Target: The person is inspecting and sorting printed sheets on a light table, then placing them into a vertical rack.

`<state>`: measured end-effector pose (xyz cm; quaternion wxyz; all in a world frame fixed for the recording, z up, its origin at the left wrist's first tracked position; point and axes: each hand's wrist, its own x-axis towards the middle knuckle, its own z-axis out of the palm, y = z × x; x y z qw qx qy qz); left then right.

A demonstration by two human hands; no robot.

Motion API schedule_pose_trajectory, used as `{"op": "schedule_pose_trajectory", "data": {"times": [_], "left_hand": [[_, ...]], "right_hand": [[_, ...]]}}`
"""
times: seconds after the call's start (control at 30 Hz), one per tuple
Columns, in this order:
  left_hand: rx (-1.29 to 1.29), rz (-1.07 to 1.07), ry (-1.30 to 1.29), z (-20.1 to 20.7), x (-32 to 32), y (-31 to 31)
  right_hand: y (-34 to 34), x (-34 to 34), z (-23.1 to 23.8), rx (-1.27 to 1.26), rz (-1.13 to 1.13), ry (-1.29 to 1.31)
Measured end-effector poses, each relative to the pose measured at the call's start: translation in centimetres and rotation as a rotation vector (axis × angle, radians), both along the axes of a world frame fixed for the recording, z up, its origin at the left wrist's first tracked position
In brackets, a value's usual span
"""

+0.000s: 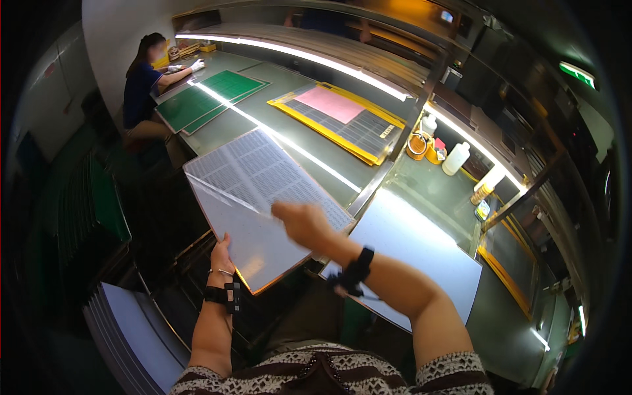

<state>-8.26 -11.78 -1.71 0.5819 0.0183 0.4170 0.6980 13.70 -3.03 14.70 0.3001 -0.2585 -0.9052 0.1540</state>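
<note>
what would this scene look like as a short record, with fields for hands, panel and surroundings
left hand: holds the near-left edge of a white panel
right hand: pinches a clear film over it
panel: dark rows on far part
bench: green panels, yellow frame, pink sheet
co-worker: far left, gloved

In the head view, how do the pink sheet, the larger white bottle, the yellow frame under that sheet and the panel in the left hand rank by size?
Largest to smallest, as they look:
1. Panel, in the left hand; nearness enlarges it
2. Yellow frame
3. Pink sheet
4. White bottle
</note>
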Motion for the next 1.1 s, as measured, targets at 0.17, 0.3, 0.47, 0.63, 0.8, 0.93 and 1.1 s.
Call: {"op": "schedule_pose_trajectory", "data": {"times": [0.17,0.3,0.47,0.63,0.8,0.93,1.1], "left_hand": [[-0.077,0.108,0.099,-1.4,-0.4,0.5],[-0.119,0.124,0.099,-1.2,-0.2,2.5],[-0.082,0.303,0.636,-1.0,-1.6,1.8],[0.201,0.084,0.153,9.2,1.2,2.1],[0.155,-0.617,-0.084,9.5,2.2,6.5],[-0.195,-0.949,0.519,7.8,5.9,9.0],[-0.247,-1.166,0.932,8.0,11.3,12.0]], "right_hand": [[4.2,1.9,14.8,0.442,-0.151,0.384],[1.5,8.6,20.6,0.864,-0.027,0.387],[-7.4,17.5,19.3,0.674,-0.365,0.201],[-12.7,27.8,13.0,0.153,-0.348,0.517],[-19.7,35.1,3.8,-0.503,-0.878,0.610],[-24.5,37.0,-3.7,-0.989,-1.146,0.728],[-30.1,37.8,-9.5,-1.014,-1.220,0.933]]}}
